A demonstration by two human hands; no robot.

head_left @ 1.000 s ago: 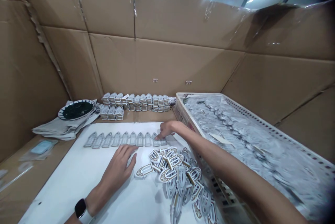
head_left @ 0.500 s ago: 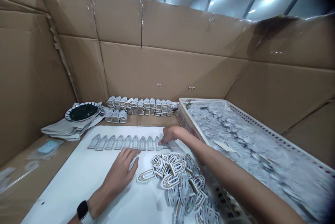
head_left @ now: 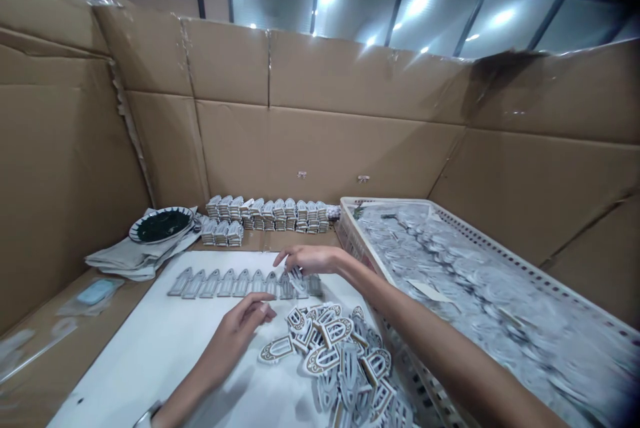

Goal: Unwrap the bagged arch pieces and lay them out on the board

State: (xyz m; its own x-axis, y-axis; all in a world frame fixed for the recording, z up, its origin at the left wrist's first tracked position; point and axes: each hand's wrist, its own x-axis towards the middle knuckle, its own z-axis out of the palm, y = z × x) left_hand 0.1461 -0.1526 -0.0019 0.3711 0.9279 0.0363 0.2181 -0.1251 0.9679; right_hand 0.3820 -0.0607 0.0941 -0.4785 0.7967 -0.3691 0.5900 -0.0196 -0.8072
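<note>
In the head view, my right hand [head_left: 311, 259] reaches over the right end of a row of arch-shaped pieces and pinches one grey-white arch-shaped piece [head_left: 299, 283], which hangs tilted below its fingers. The row of arch-shaped pieces [head_left: 243, 283] lies side by side on the white board [head_left: 125, 335], pointed ends away from me. My left hand [head_left: 244, 321] rests low over the board just in front of the row, fingers stretched to the right, thumb near them, nothing visible in it. A loose pile of white arch pieces with gold patterning [head_left: 325, 360] lies to its right.
Stacks of arch pieces [head_left: 270, 215] stand behind the board. On the right, a white plastic crate [head_left: 345, 218] holds many bagged items. A plate with dark contents [head_left: 163, 225] sits on folded cloths [head_left: 125, 261] at left. Cardboard walls [head_left: 325, 141] enclose the workspace.
My right hand has lifted and moved slightly left, now with an arch-shaped piece tilted in its fingers. My left hand's thumb has come closer to its fingers. The view has tilted up slightly.
</note>
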